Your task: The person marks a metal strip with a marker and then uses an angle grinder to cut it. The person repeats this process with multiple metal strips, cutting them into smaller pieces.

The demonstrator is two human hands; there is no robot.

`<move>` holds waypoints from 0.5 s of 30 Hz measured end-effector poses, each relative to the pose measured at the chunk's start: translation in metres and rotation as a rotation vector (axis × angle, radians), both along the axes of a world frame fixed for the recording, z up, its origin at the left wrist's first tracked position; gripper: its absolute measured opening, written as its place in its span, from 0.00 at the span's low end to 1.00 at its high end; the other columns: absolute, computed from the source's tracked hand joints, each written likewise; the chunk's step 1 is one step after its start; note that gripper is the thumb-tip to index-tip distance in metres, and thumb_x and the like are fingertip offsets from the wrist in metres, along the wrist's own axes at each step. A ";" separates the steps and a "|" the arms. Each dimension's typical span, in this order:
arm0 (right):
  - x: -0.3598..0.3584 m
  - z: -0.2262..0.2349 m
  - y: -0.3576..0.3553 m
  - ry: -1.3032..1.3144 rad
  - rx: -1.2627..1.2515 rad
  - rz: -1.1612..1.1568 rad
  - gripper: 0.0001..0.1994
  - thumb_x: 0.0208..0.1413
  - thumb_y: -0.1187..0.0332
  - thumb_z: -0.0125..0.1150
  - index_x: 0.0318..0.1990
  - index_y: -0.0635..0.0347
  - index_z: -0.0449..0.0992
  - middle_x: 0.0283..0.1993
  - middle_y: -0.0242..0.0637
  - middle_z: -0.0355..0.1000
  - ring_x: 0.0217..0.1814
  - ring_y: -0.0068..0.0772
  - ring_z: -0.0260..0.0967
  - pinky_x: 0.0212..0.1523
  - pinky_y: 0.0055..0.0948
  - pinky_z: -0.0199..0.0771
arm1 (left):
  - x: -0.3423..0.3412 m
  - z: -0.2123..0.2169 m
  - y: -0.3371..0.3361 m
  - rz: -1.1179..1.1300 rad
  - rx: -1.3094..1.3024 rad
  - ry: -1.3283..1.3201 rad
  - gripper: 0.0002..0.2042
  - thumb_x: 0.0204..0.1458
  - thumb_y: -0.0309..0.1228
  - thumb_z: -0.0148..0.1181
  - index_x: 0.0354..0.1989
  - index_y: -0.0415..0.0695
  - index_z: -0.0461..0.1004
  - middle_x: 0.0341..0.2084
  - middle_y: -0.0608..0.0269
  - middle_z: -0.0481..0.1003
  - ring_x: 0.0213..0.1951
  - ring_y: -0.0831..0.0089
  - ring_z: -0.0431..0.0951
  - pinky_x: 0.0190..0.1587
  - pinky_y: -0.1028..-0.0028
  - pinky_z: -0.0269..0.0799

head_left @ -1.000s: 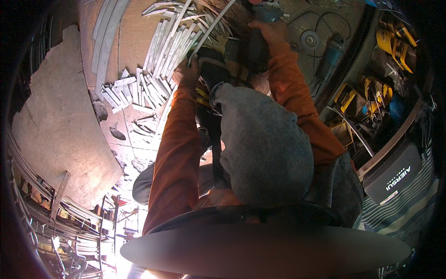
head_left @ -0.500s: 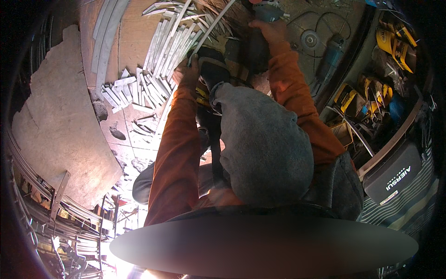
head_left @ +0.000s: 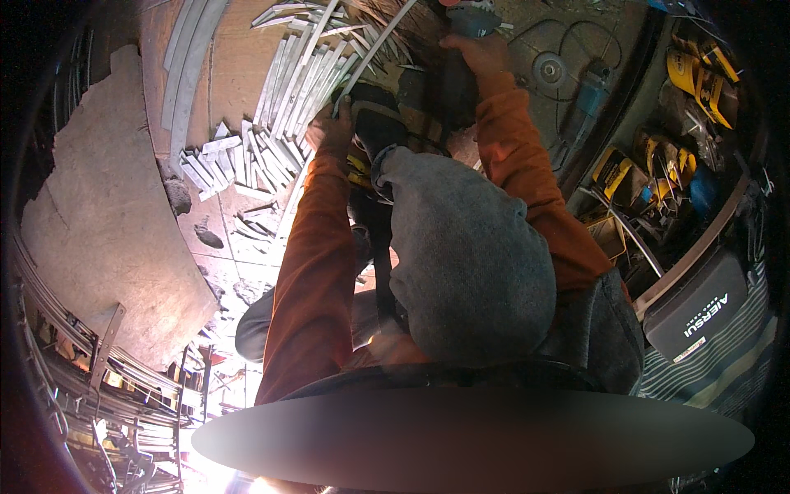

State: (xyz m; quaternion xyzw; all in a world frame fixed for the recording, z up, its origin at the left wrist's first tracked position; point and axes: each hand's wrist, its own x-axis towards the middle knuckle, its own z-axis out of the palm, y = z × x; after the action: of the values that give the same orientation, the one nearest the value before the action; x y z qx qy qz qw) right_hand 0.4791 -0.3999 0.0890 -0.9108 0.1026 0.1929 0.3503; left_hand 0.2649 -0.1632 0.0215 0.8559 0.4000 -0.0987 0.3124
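The long metal strip (head_left: 374, 51) runs diagonally across the top of the view, above the person's raised knee, and the left hand (head_left: 332, 125) has its fingers clamped round the lower end to pin it down. Further up, the right hand (head_left: 480, 51) is wrapped tight on a grinder-type power tool (head_left: 471, 15) that sits right at the strip; can't make out the disc itself, it's at the very edge. My worry here: the strip is long and thin and only held at one end by a bare hand, so if the tool bites it could kick or whip, and that hand is not far from the cut. The foot (head_left: 377, 123) is close too. Just left of it all there's a fan of cut metal pieces (head_left: 288, 90) on the floor. Off to the right, an open tray (head_left: 691, 239) holds yellow-and-black tools (head_left: 690, 72), jumbled together, with another grinder (head_left: 586, 92) lying on the floor beside it.
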 end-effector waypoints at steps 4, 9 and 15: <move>-0.001 0.009 0.001 0.008 0.072 0.019 0.38 0.29 0.48 0.80 0.49 0.65 0.81 0.50 0.50 0.79 0.54 0.49 0.77 0.55 0.38 0.74 | 0.001 0.003 0.000 -0.006 -0.016 0.035 0.26 0.51 0.61 0.62 0.39 0.50 0.86 0.29 0.47 0.82 0.36 0.47 0.84 0.40 0.56 0.78; 0.002 -0.006 -0.004 0.057 0.065 0.005 0.37 0.30 0.47 0.79 0.49 0.62 0.81 0.51 0.49 0.79 0.54 0.51 0.76 0.56 0.39 0.74 | -0.001 -0.003 0.000 -0.017 0.041 -0.014 0.28 0.51 0.62 0.62 0.42 0.48 0.86 0.32 0.47 0.83 0.37 0.48 0.84 0.42 0.56 0.78; 0.007 -0.036 -0.018 0.011 -0.001 0.052 0.36 0.31 0.50 0.80 0.48 0.63 0.82 0.51 0.48 0.79 0.54 0.49 0.77 0.56 0.39 0.74 | -0.004 -0.010 0.001 -0.003 0.024 -0.038 0.27 0.51 0.60 0.63 0.42 0.48 0.86 0.32 0.46 0.83 0.38 0.47 0.84 0.42 0.57 0.79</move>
State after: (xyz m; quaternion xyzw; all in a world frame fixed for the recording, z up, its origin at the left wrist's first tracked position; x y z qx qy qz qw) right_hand 0.4865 -0.4184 0.0529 -0.9122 0.0807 0.2071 0.3441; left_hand 0.2604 -0.1620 0.0112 0.8619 0.3938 -0.0781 0.3097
